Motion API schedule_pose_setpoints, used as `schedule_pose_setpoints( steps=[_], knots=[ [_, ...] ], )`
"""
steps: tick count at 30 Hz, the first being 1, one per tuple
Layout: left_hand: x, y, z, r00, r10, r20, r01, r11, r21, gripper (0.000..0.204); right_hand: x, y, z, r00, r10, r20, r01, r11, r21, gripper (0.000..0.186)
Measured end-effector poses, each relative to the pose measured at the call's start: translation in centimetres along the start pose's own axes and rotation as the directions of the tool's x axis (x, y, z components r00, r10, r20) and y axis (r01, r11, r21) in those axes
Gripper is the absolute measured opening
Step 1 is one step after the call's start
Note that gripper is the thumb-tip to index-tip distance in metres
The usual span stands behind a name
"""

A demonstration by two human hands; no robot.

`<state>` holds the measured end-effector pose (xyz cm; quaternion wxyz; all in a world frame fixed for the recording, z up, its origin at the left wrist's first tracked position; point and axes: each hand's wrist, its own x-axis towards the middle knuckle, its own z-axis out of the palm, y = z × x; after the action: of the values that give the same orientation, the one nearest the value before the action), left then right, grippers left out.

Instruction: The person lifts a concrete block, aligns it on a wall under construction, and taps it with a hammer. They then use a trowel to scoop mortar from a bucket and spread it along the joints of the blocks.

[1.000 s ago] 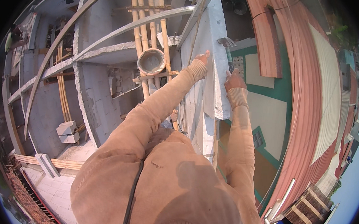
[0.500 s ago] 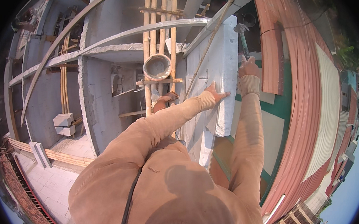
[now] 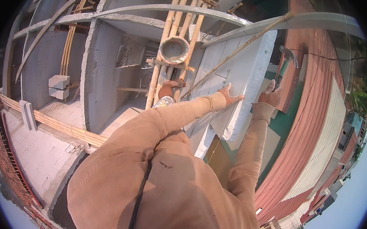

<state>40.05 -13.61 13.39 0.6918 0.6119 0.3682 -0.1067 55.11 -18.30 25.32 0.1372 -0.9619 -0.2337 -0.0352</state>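
The left hand (image 3: 229,95) has its fingers spread wide at the big white block (image 3: 256,73), and they seem to touch its edge. The right hand (image 3: 269,96) has its fingers wrapped round a hammer (image 3: 284,66), to the right of the block. A round bucket (image 3: 174,50) sits on bamboo poles (image 3: 167,26).

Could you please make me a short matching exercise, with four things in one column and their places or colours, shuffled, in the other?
Things:
1. claw hammer
2. left hand
3. round bucket
4. corrugated roof

Places or colours:
A. over the bamboo poles
B. mostly reddish, with a cream strip
C. open, at the pale block
D. held in the right hand

Pairs: 1-D, 2-C, 3-A, 4-B
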Motion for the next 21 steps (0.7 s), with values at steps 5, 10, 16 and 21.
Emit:
schedule_pose_setpoints(
  steps=[5,10,16,21],
  knots=[
    [-0.3,-11.9,-9.7,0.935,-0.355,0.009,0.355,0.931,-0.088,0.096,-12.2,-0.4,-2.8,0.934,0.357,-0.018,-0.272,0.743,0.611,0.047],
    [-5.4,-28.5,-21.3,0.933,-0.338,-0.124,0.247,0.35,0.904,0.055,-24.6,4.5,-2.0,0.829,0.547,0.121,-0.482,0.587,0.65,0.041],
    [-11.4,-35.8,-26.7,0.777,-0.529,-0.341,0.592,0.431,0.681,0.068,-38.0,7.4,-2.2,0.937,0.347,-0.03,-0.296,0.839,0.457,0.038],
    [-10.4,-27.0,-18.9,0.938,-0.347,-0.015,0.125,0.298,0.946,0.064,-45.8,9.9,-2.8,0.873,0.436,0.22,-0.483,0.713,0.508,0.028]
  ],
)
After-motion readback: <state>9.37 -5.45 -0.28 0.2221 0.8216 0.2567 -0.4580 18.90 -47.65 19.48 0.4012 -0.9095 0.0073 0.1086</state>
